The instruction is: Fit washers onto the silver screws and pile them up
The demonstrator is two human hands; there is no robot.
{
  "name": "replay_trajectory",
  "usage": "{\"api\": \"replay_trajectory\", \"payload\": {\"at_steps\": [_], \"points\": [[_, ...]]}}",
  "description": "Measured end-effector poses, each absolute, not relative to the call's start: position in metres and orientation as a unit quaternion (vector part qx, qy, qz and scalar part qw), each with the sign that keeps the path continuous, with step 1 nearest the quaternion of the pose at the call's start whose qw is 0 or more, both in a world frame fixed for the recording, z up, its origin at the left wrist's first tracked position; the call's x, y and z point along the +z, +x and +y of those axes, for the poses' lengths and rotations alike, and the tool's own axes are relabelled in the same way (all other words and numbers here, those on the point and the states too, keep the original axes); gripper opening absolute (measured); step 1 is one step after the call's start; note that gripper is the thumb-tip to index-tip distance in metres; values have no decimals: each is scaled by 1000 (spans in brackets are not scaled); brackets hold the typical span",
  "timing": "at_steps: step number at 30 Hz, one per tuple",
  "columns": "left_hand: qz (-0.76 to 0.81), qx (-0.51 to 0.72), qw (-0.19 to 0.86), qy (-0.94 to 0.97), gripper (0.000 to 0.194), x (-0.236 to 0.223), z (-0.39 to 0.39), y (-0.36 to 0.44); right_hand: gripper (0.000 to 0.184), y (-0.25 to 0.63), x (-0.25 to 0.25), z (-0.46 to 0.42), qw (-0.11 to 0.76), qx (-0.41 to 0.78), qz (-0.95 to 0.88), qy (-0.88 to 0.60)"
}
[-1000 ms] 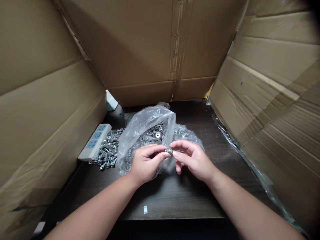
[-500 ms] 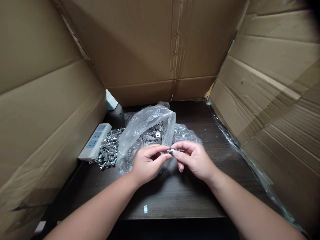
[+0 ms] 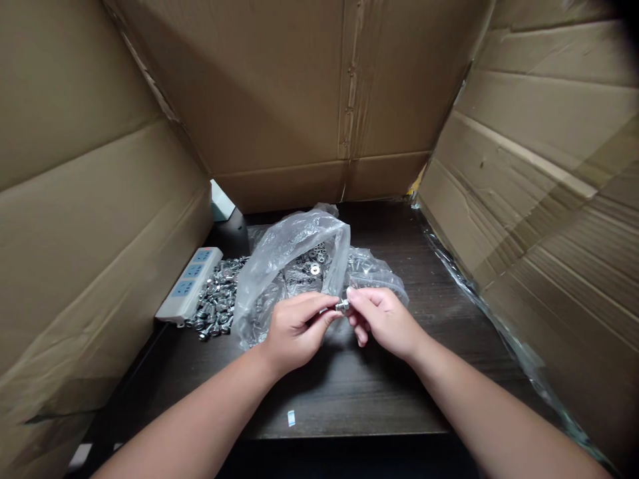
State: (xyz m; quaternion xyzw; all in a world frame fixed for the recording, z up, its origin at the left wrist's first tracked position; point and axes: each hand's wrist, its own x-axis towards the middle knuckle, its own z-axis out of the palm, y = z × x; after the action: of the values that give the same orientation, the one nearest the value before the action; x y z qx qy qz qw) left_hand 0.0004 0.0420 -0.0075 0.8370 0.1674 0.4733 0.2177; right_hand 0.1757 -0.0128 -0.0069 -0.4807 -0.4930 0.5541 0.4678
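Between my two hands is a small metal bolt (image 3: 342,305) with what looks like a nut or washer on it. My left hand (image 3: 299,329) pinches one end of it between thumb and forefinger. From the other side, the thumb and fingers of my right hand (image 3: 382,316) close on its right end. Just behind the hands, a clear plastic bag (image 3: 269,259) lies open with small washers and nuts (image 3: 315,269) in it. To the left of the bag is a pile of metal bolts (image 3: 214,303).
A white power strip (image 3: 190,286) lies beside the bolt pile. Another clear bag (image 3: 377,269) of metal fasteners sits at the right. A small label scrap (image 3: 291,418) is near the edge of the dark table (image 3: 369,412). Cardboard walls (image 3: 299,100) enclose the back and sides.
My right thumb and fingers have shifted their grip around the bolt's right end. My left hand keeps its pinch nearly in place.
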Motion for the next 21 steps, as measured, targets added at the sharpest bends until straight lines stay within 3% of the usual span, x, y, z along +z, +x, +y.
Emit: {"api": "replay_trajectory", "payload": {"at_steps": [4, 10, 21], "points": [[206, 480, 219, 824, 13, -6, 42, 1, 46, 176, -6, -13, 482, 535, -493, -489], [229, 480, 240, 812, 10, -5, 41, 1, 26, 175, 2, -17, 521, 528, -494, -453], [213, 470, 242, 821, 8, -2, 39, 1, 24, 174, 2, -19, 505, 531, -505, -455]]}}
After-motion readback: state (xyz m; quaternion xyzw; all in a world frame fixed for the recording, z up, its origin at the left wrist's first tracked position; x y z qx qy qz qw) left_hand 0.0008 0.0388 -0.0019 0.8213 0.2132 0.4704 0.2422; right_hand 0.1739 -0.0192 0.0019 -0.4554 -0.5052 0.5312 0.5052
